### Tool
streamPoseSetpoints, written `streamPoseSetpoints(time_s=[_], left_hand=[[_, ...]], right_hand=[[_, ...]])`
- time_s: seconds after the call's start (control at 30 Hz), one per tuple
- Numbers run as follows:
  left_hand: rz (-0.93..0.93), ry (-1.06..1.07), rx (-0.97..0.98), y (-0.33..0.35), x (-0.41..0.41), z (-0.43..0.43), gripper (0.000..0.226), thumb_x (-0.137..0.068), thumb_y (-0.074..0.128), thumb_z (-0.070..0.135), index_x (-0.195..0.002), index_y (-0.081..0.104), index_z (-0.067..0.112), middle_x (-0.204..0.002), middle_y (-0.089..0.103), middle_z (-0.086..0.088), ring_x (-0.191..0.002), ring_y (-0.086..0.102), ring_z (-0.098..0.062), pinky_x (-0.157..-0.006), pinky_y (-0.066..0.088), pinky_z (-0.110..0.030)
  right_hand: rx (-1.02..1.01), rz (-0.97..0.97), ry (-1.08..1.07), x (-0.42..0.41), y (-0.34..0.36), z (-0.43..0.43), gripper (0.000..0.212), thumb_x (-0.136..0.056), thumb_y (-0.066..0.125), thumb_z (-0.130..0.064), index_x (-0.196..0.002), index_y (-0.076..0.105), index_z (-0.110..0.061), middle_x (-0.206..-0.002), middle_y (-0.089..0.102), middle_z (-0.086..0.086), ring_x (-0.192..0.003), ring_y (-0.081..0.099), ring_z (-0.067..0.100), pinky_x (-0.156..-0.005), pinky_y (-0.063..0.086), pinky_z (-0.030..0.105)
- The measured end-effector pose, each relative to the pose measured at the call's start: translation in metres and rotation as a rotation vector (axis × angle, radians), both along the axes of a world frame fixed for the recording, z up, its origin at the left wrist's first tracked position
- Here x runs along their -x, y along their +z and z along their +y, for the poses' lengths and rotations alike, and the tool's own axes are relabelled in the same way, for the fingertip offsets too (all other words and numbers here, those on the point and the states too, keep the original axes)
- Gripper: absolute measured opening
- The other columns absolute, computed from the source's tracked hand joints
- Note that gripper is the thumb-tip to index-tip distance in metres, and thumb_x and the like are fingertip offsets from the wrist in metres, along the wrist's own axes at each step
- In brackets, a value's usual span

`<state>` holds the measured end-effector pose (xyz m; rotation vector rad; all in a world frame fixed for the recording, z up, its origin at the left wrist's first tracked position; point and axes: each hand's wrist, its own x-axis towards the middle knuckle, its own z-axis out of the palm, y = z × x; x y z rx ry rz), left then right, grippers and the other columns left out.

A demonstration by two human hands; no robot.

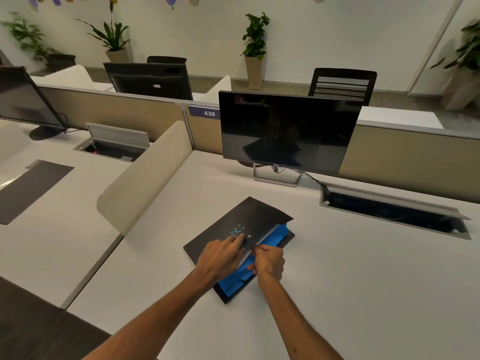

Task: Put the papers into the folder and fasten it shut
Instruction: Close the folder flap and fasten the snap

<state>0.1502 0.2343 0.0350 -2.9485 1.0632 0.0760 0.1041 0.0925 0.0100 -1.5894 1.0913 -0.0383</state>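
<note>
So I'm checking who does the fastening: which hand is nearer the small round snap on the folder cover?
Left. The left hand has its fingertips on the cover beside the snap; the right hand sits lower, at the folder's open edge over the blue papers.

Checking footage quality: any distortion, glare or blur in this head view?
Head view: wide-angle bending curves the beige partition; the dark monitor screen mirrors the scene; warm, soft lighting; the black folder and both hands look slightly soft.
</note>
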Motion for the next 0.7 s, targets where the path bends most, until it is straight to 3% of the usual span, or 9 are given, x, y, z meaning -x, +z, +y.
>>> streamPoseSetpoints(time_s=[0.13, 0.27, 0.37, 0.53, 0.7], left_hand=[[0.029, -0.004, -0.007, -0.006, 0.000, -0.003, 0.043, -0.113, 0.042, 0.046, -0.148, 0.045, 0.022, -0.137, 0.069, -0.005, -0.078, 0.072, -0.020, -0.066, 0.058, -0.028], [0.077, 0.040, 0.022, -0.009, 0.005, -0.010, 0.042, -0.111, 0.043, 0.046, -0.147, 0.042, 0.025, -0.138, 0.067, -0.004, -0.070, 0.063, -0.016, -0.060, 0.054, -0.025], [0.080, 0.042, 0.006, -0.017, 0.012, -0.015, 0.053, -0.110, 0.044, 0.045, -0.157, 0.035, 0.024, -0.143, 0.064, -0.005, -0.068, 0.056, -0.015, -0.059, 0.047, -0.023], [0.119, 0.046, -0.044, -0.025, 0.028, -0.038, 0.062, -0.111, 0.044, 0.041, -0.166, 0.029, 0.016, -0.143, 0.062, -0.014, -0.072, 0.053, -0.015, -0.063, 0.047, -0.027], [0.162, 0.006, -0.109, -0.026, 0.044, -0.068, 0.042, -0.106, 0.057, 0.035, -0.137, 0.054, 0.008, -0.112, 0.072, -0.011, -0.080, 0.068, -0.020, -0.072, 0.060, -0.033]], right_hand=[[0.115, 0.019, 0.057, 0.008, -0.006, 0.000, 0.022, -0.096, 0.073, -0.039, -0.091, 0.077, -0.018, -0.076, 0.077, -0.003, -0.057, 0.075, 0.016, -0.072, 0.068, 0.039], [0.562, 0.065, 0.252, 0.032, -0.010, -0.012, 0.028, -0.100, 0.066, -0.039, -0.119, 0.078, -0.021, -0.104, 0.082, -0.003, -0.083, 0.074, 0.011, -0.071, 0.055, 0.023], [0.749, 0.065, 0.372, 0.052, -0.016, -0.031, 0.036, -0.103, 0.062, -0.041, -0.132, 0.072, -0.023, -0.120, 0.079, -0.004, -0.103, 0.076, 0.011, -0.085, 0.059, 0.023], [0.679, 0.027, 0.423, 0.068, -0.021, -0.059, 0.041, -0.100, 0.070, -0.029, -0.139, 0.067, -0.019, -0.134, 0.073, 0.000, -0.118, 0.073, 0.016, -0.100, 0.058, 0.028], [0.601, -0.019, 0.397, 0.085, -0.025, -0.079, 0.038, -0.101, 0.067, -0.014, -0.139, 0.068, -0.009, -0.135, 0.072, 0.009, -0.121, 0.071, 0.024, -0.106, 0.056, 0.032]])
